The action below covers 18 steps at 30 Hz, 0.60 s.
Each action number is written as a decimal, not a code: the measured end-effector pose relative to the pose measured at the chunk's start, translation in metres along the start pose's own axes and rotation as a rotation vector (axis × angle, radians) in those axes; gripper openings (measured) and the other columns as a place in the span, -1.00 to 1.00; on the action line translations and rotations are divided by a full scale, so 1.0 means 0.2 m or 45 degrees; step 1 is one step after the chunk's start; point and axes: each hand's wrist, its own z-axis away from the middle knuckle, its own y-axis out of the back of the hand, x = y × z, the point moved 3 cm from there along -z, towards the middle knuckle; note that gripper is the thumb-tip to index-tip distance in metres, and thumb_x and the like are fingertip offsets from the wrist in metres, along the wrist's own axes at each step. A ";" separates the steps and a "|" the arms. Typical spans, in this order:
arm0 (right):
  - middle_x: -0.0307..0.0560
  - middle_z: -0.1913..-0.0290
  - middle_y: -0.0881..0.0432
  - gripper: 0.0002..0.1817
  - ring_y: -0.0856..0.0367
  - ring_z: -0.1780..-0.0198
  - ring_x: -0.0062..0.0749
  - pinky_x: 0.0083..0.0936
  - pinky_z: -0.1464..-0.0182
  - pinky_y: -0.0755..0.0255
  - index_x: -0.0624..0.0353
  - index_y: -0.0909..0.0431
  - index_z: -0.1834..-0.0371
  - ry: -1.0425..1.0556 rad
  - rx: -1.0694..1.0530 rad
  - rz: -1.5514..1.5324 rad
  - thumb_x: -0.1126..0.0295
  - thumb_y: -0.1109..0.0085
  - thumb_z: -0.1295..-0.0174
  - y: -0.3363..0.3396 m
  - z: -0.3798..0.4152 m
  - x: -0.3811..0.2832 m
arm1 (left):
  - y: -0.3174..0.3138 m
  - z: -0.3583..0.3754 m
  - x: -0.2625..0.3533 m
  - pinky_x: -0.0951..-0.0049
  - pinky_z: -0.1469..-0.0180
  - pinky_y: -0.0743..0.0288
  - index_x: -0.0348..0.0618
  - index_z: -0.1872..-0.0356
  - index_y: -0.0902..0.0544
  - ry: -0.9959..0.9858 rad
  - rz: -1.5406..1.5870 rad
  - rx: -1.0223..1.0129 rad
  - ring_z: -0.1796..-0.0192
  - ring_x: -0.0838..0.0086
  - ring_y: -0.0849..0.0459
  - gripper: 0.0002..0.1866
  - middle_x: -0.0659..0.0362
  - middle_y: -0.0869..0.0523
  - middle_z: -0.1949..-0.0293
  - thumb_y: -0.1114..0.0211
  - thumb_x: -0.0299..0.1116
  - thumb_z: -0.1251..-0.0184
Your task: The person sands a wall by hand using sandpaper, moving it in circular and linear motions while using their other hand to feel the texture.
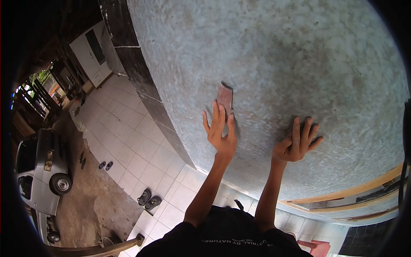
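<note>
A worn reddish-brown sheet (224,95), like sandpaper, lies against the rough blue-grey wall (257,51). My left hand (221,132) presses it there, with the fingertips over its lower end and the thumb at its lower right edge. To the right, my right hand (297,141) rests on the wall with its fingers spread and holds nothing. Both forearms reach up from the black shirt at the bottom of the view.
Dark tiles (147,81) edge the wall at left. Sandals (150,199) lie on the white tiled floor (128,141). A silver car (40,171) stands at far left, a white cabinet (87,55) beyond. A wood-framed window (342,198) and red stool (317,247) are at lower right.
</note>
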 end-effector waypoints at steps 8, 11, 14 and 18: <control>-0.15 -0.26 -0.54 -0.49 -0.18 -0.50 -0.28 -0.04 -0.56 0.41 -0.03 -0.69 0.00 -0.010 -0.016 -0.026 0.49 0.23 -0.11 0.01 0.02 0.00 | 0.00 -0.14 0.04 -0.05 -0.47 0.05 -0.37 -0.23 -0.48 -0.132 -0.009 0.020 -0.36 0.15 -0.44 -0.52 -0.11 -0.53 -0.24 -0.31 -0.54 -0.28; -0.07 -0.25 -0.55 -0.53 -0.24 -0.47 -0.20 -0.04 -0.55 0.34 0.07 -0.68 -0.03 0.041 -0.015 0.000 0.44 0.27 -0.23 0.01 0.01 0.00 | 0.02 0.08 0.01 -0.05 -0.47 0.06 -0.36 -0.24 -0.47 -0.044 -0.051 -0.033 -0.37 0.16 -0.43 -0.51 -0.09 -0.53 -0.24 -0.31 -0.53 -0.28; -0.06 -0.25 -0.55 -0.53 -0.24 -0.47 -0.20 -0.04 -0.55 0.34 0.07 -0.68 -0.02 0.042 -0.012 -0.003 0.44 0.27 -0.23 0.01 0.01 0.00 | 0.00 -0.03 0.04 -0.04 -0.47 0.05 -0.35 -0.25 -0.47 -0.100 -0.037 -0.001 -0.38 0.17 -0.41 -0.50 -0.09 -0.53 -0.25 -0.32 -0.52 -0.28; -0.06 -0.24 -0.55 -0.53 -0.24 -0.47 -0.20 -0.05 -0.55 0.34 0.07 -0.68 -0.02 0.026 -0.007 -0.011 0.45 0.27 -0.22 0.01 0.02 -0.01 | -0.01 -0.24 0.08 -0.04 -0.47 0.04 -0.35 -0.25 -0.47 -0.156 -0.029 0.051 -0.37 0.16 -0.42 -0.48 -0.10 -0.52 -0.24 -0.34 -0.50 -0.26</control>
